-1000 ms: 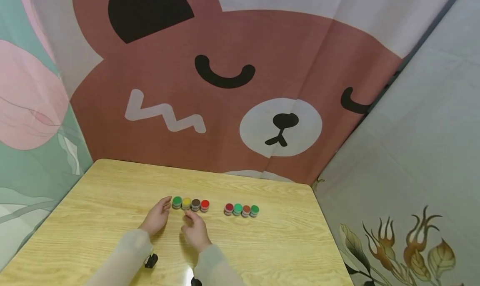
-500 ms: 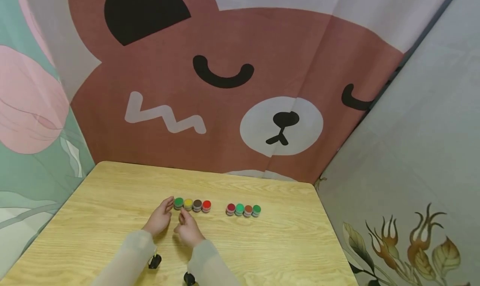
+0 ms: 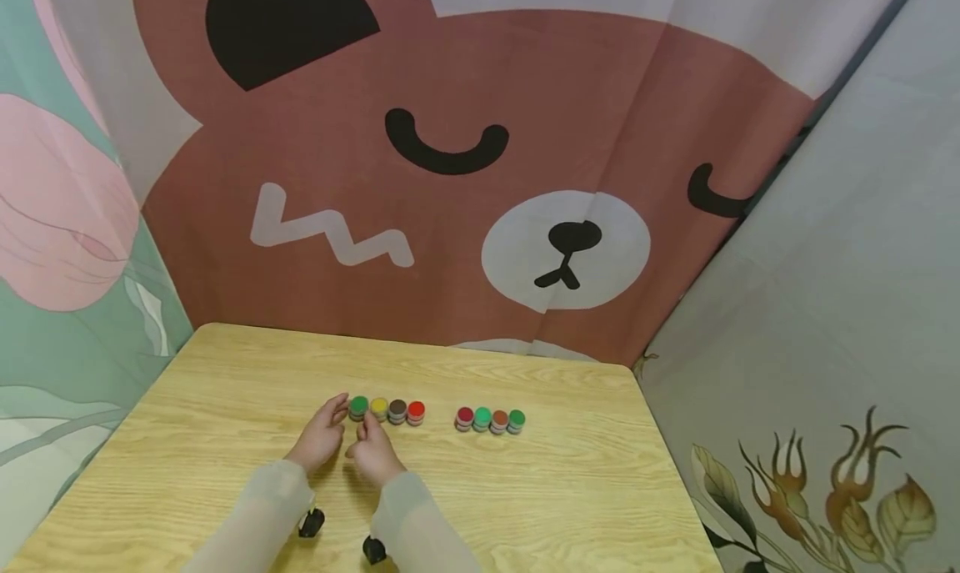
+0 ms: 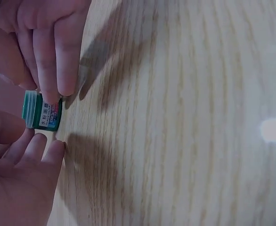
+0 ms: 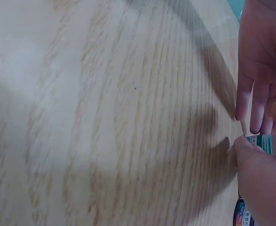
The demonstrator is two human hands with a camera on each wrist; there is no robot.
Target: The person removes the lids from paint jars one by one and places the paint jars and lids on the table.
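Note:
A green-lidded paint jar (image 3: 358,406) stands upright at the left end of a short row. On its right come a yellow-lidded jar (image 3: 379,408), a dark brown-lidded jar (image 3: 397,410) and a red-lidded jar (image 3: 416,412). My left hand (image 3: 318,435) is at the green jar's left side with its fingers extended. From the right, my right hand (image 3: 377,454) reaches to the same jar, and its fingertips lie over the label of the green jar (image 4: 41,113) in the left wrist view. Fingers of both hands partly hide this jar (image 5: 266,143) in the right wrist view.
To the right, across a gap, stands a second row of jars with dark red (image 3: 465,417), green (image 3: 482,417), orange-brown (image 3: 498,421) and darker green (image 3: 516,420) lids. All stand on a wooden table (image 3: 562,490). A bear-print curtain (image 3: 337,298) hangs behind.
My right hand has moved left, from in front of the yellow jar to the green jar's right side. My left hand stays beside the green jar. The view has shifted slightly.

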